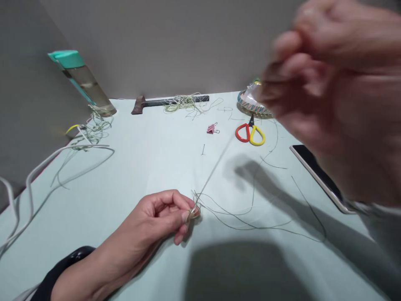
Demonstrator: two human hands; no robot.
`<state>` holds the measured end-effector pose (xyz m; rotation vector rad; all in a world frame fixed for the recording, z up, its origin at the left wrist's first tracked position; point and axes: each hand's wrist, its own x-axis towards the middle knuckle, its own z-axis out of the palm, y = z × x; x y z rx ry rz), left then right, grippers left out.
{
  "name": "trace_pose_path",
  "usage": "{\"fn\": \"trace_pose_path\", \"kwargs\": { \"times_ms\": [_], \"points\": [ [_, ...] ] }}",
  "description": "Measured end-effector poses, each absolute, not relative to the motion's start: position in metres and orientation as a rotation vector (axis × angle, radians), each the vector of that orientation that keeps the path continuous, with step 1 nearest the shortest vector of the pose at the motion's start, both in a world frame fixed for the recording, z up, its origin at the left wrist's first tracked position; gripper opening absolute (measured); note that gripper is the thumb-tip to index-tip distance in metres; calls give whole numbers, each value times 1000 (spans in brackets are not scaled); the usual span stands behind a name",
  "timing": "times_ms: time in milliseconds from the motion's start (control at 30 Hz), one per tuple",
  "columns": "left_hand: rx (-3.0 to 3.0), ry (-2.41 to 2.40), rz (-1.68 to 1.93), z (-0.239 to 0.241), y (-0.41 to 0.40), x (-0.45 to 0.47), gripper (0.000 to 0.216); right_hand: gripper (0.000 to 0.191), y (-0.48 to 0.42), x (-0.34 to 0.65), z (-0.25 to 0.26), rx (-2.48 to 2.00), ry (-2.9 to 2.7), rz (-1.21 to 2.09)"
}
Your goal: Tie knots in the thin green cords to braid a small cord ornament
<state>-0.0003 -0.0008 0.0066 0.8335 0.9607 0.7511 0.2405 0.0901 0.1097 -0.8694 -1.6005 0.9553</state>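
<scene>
Nearest, the right hand (338,79) is blurred and cut off at the right edge, fingers curled; I cannot tell what they grip. Lower down, the left hand (163,213) pinches thin thread (216,166) tightly between thumb and fingers, loops trailing right and one taut strand slanting up toward the right hand, which hides part of the smartphone (315,171) and, beyond the scissors (251,121), a round-rimmed object (250,102)

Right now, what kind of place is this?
It looks like a craft table indoors, though I can't be sure. The left hand pinches thin cord, and red-and-yellow scissors and a hammer-like tool lie on the pale tabletop.
</scene>
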Motion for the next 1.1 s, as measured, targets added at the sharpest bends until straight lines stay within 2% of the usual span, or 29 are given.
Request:
{"fn": "trace_pose_path", "kwargs": {
  "times_ms": [100,233,367,500,800,967,1100],
  "points": [
    [762,906,705,15,-2,0,11,27,133,199,107,-756,-1518,1107],
    [685,898,716,20,-1,0,12,18,156,189,57,-876,-1638,1147],
    [617,869,724,20,1,-1,13,14,116,207,15,-895,-1756,1175],
    [622,934,733,20,1,-1,12,9,68,219,7,-953,-1892,1281],
    [520,1035,782,25,3,7,10,16,28,211,9,-629,-2261,597],
    [517,1067,786,26,4,10,12,31,25,205,8,-612,-2353,485],
    [534,1039,771,25,3,8,12,30,25,202,7,-607,-2304,441]
  ]
}}
